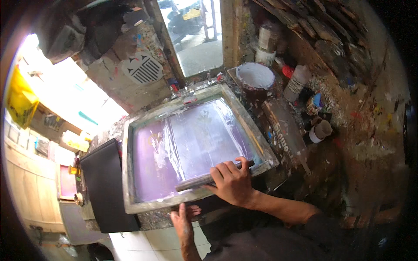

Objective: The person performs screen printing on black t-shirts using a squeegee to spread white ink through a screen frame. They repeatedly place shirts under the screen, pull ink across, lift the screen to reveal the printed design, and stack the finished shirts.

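Note:
A wooden-framed printing screen [126,169] lies tilted to my view on the worktable. Its mesh [196,139] is purple to the left and paler in the middle, with streaks of white ink on it. Along the near side of the mesh, my right hand [231,182] is closed round a dark, long-handled squeegee [195,182]. Its blade is hidden from view. My left hand [184,217] is held just off the near edge of the frame, fingers stretched out and holding nothing.
Left of the screen lies a black sheet [104,187]. A bucket [255,76] of whitish ink stands at the far right corner, with bottles [296,82], a cup [321,130] and a box-like block [285,130] along the right. Behind is a glass-paned opening [198,52].

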### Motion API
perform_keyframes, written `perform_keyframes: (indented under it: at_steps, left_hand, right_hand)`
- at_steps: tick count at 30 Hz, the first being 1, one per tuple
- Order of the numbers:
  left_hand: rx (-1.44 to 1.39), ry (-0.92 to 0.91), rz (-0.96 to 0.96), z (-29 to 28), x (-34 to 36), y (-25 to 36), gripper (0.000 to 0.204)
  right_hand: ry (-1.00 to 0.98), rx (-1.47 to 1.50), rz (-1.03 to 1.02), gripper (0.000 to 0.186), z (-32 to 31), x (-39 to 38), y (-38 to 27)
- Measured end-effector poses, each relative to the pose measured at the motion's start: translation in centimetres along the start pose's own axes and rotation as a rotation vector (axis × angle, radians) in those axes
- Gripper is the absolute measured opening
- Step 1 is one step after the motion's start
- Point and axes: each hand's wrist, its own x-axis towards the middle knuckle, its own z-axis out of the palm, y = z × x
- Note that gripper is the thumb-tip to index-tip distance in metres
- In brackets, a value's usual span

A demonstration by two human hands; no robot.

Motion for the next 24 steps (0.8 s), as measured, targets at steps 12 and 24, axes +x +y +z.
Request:
perform_keyframes:
  at_steps: [12,24]
  left_hand:
    - [0.878,-0.046,1.175,9.1,26.7,10.6,0.034]
    - [1.298,0.038,1.062,7.3,36.1,5.4,0.046]
  right_hand:
    - [-0.151,0.180,-0.149,0.049,-10.1,28.0,3.7]
    - [-0.213,0.329,-0.314,0.052,-10.1,37.2,7.1]
